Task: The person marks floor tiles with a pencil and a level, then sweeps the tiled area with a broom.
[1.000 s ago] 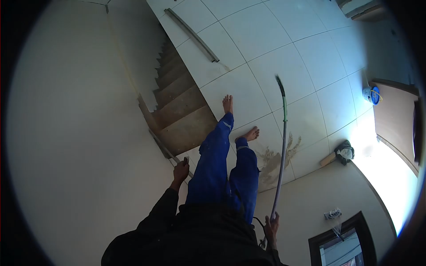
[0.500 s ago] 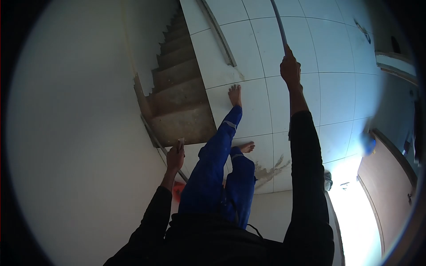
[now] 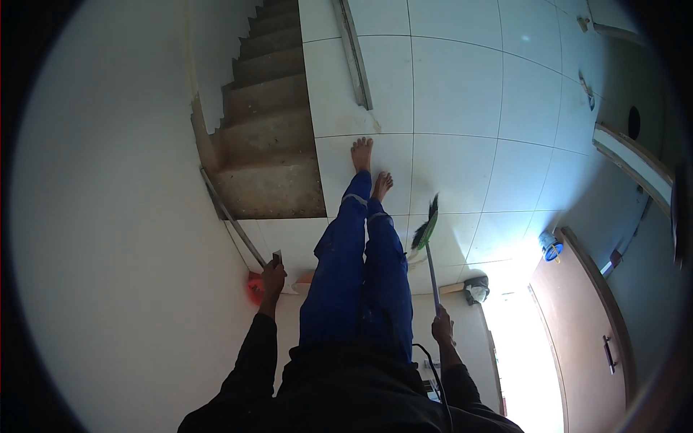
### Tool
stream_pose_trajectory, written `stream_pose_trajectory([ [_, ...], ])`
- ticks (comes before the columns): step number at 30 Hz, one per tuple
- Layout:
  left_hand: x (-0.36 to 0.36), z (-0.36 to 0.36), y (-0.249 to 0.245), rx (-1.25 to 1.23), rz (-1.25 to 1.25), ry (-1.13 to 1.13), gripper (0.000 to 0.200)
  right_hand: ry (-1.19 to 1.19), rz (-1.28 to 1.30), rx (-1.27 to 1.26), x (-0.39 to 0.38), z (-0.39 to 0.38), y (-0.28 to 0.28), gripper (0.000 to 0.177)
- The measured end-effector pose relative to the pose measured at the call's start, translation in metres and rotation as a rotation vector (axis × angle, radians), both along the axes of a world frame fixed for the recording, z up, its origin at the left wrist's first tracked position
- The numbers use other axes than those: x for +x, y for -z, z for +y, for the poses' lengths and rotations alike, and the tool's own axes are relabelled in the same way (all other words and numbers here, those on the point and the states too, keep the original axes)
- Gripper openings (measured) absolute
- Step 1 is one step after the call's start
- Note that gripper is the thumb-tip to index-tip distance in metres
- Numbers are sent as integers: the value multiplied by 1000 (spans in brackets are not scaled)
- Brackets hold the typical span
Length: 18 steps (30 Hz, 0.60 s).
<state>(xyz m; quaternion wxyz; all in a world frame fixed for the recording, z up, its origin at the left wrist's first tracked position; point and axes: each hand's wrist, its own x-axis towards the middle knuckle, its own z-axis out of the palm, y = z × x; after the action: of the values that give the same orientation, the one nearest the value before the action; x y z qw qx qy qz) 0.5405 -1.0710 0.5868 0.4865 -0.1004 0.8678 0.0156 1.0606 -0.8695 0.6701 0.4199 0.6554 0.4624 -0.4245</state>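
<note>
My right hand (image 3: 442,326) is closed around the handle of a broom (image 3: 432,270), low at the right of my legs. The broom's green head with dark bristles (image 3: 426,224) is at the tiled floor, beside a brownish dirt mark. My left hand (image 3: 272,280) is closed on a small flat tool (image 3: 277,256), of which a pale tip shows above the fingers. Near that hand a long metal bar (image 3: 234,220) runs along the edge of the stair opening. A red object (image 3: 255,287) is just left of the hand.
Brown steps (image 3: 267,133) drop away at the left, with an unguarded tile edge. A long metal straightedge (image 3: 353,58) lies on the white tiles (image 3: 455,94) ahead. At right are a blue bucket (image 3: 551,249), a pinkish door (image 3: 577,310) and a bright doorway (image 3: 523,361).
My right hand has swung from far ahead down to my right side, bringing the broom head into view near my feet. My feet have shifted closer together. The left hand keeps its tool.
</note>
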Motion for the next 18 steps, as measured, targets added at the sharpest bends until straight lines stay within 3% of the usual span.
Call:
stream_pose_trajectory([
  [3,19,31,12,104,-15,16,37,67,-1,118,-78,81,-18,58],
  [4,21,51,19,149,-13,48,36,-35,217,351,-85,98,3,57],
  [7,27,91,32,312,29,12,29,-159,483,675,-161,212,76,61],
  [9,26,121,18,339,41,-24,26,-148,518,725,-225,301,120,57],
  [11,25,144,5,429,93,119,23,-364,616,900,-267,366,178,55],
  [12,25,147,3,459,115,96,21,-375,612,860,-284,379,184,55],
  [14,28,126,10,472,117,3,22,-403,572,825,-271,358,203,57],
  [17,43,76,15,412,155,-63,23,-488,343,398,-146,218,201,74],
  [18,49,63,14,421,153,-72,23,-463,226,176,-113,173,164,79],
])
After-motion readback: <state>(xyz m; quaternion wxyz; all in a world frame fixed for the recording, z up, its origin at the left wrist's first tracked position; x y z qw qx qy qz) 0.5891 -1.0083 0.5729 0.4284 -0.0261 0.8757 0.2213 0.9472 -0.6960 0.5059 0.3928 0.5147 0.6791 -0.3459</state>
